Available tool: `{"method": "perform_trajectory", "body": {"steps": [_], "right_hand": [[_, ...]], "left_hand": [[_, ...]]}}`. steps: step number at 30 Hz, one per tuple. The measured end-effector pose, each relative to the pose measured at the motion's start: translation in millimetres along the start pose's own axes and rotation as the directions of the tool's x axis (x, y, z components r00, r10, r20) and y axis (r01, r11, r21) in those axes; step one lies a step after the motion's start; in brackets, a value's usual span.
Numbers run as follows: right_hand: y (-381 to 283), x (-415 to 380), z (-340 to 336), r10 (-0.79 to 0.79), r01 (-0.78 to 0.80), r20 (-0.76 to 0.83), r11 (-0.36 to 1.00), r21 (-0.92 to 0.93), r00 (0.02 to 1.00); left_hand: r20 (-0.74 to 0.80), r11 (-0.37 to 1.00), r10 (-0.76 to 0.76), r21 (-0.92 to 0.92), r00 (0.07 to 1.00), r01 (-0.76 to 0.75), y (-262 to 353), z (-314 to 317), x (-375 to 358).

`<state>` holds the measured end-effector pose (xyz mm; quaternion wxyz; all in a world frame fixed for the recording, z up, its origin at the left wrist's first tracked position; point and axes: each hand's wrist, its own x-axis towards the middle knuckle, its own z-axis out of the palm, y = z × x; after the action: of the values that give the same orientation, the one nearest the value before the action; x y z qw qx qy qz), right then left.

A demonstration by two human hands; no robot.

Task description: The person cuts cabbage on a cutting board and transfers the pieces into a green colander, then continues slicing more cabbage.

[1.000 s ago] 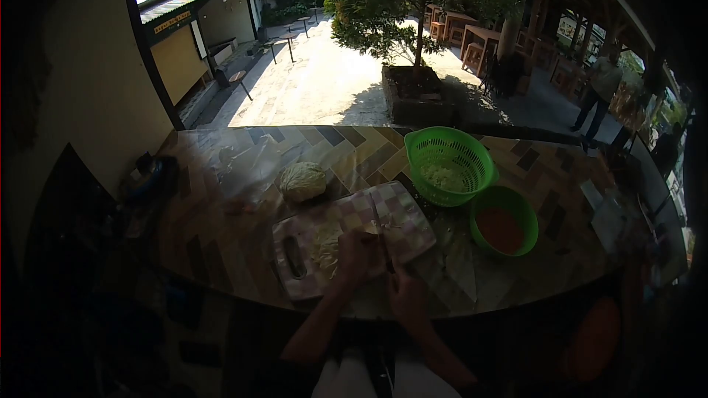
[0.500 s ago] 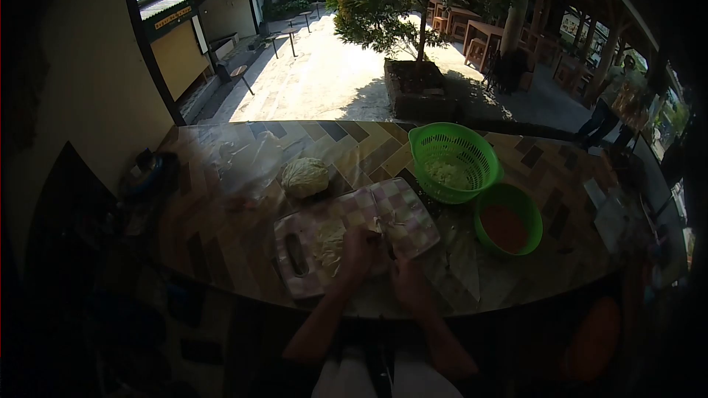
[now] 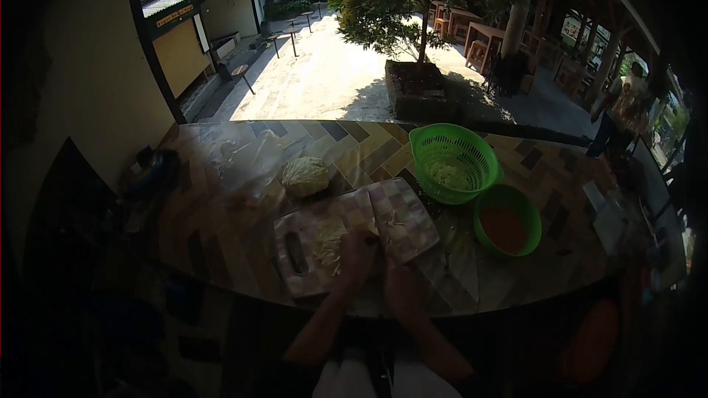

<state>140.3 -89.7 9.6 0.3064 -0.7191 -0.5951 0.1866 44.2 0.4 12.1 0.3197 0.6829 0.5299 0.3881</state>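
Observation:
My left hand (image 3: 359,252) is closed on a pale piece of cabbage, mostly hidden under the fingers, on the checked cutting board (image 3: 346,210). Close beside it, my right hand (image 3: 400,286) is wrapped around the handle of a knife (image 3: 377,221); the thin dark blade points away from me across the board. Shredded cabbage (image 3: 328,242) lies left of my left hand, and a few shreds (image 3: 396,220) are scattered right of the blade. Behind the board sits a pale head of cabbage (image 3: 305,176). Deep shade blurs the finger details.
A green colander (image 3: 483,151) with pale chopped pieces stands behind the board's right end. Against it is a green bowl (image 3: 536,225) with orange contents. Clear plastic (image 3: 254,158) lies at the back left. Beyond the table are a planted tree (image 3: 420,85) and a person (image 3: 627,103).
My right hand has shifted slightly left and toward me with the knife. My left hand stays almost in place. The person in the background has changed posture.

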Motion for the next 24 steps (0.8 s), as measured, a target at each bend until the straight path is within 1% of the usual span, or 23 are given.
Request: {"method": "perform_trajectory", "body": {"steps": [1,4,5,7,8,10,11,14,16,17,20,22,23,24], "right_hand": [[1.4,4.0,-0.2,-0.039,0.041,-0.055,0.998,0.040,0.998],[3.6,20.3,-25.7,-0.026,0.016,0.100,0.995,0.099,0.995],[3.8,17.2,-30.6,-0.024,0.011,0.109,0.993,0.119,0.994],[0.9,8.2,-39.0,-0.024,0.003,0.131,0.988,0.157,0.991],[-2.1,2.8,-38.0,0.011,-0.029,0.141,0.992,0.124,0.990],[-7.7,-10.5,-29.6,0.088,-0.098,0.152,0.994,0.057,0.984],[-7.4,-16.2,-23.2,0.090,-0.095,0.130,0.995,0.034,0.987],[-8.5,-19.7,-7.8,0.080,-0.078,0.086,0.997,-0.027,0.993],[-12.1,-6.0,-7.7,0.067,-0.062,0.078,0.996,-0.060,0.995],[-11.6,2.0,-10.0,0.038,-0.037,0.079,0.999,-0.013,0.996],[-2.0,19.1,-21.4,-0.054,0.045,0.081,0.993,0.105,0.995],[3.7,22.6,-30.2,-0.111,0.098,0.089,0.984,0.147,0.990],[0.9,18.5,-32.9,-0.066,0.051,0.110,0.989,0.137,0.992],[-4.0,9.1,-36.9,-0.021,0.004,0.132,0.992,0.126,0.991]], "left_hand": [[0.008,1.000,-0.006,-0.026,1.000,0.006,0.7,-1.0,-0.6],[0.030,0.995,0.001,-0.104,1.000,0.002,-7.9,-1.3,-0.5],[0.037,0.991,0.008,-0.131,0.999,-0.003,-11.9,-0.1,0.4],[0.014,0.994,0.045,-0.102,0.999,-0.044,-15.2,2.4,-0.3],[0.002,0.994,0.063,-0.086,0.998,-0.062,-15.2,2.3,-0.7],[-0.005,0.997,0.040,-0.062,0.999,-0.040,-10.4,1.2,-2.5],[-0.006,0.998,0.031,-0.051,0.999,-0.031,-7.8,1.0,-2.6],[-0.047,0.997,0.077,-0.017,0.996,-0.078,-10.8,2.4,-2.3],[-0.007,0.998,0.053,-0.032,0.999,-0.053,-10.1,1.3,-1.7],[0.012,0.998,0.041,-0.038,0.999,-0.041,-9.5,0.0,-2.2],[-0.011,0.998,0.031,-0.050,0.999,-0.031,-12.0,1.8,-1.5],[0.022,0.993,-0.007,-0.122,1.000,0.009,-14.1,-0.6,-1.8],[0.039,0.987,-0.025,-0.158,0.999,0.031,-14.8,-1.4,-2.0],[0.029,0.989,-0.015,-0.144,0.999,0.019,-16.5,-0.1,-1.5]]}}
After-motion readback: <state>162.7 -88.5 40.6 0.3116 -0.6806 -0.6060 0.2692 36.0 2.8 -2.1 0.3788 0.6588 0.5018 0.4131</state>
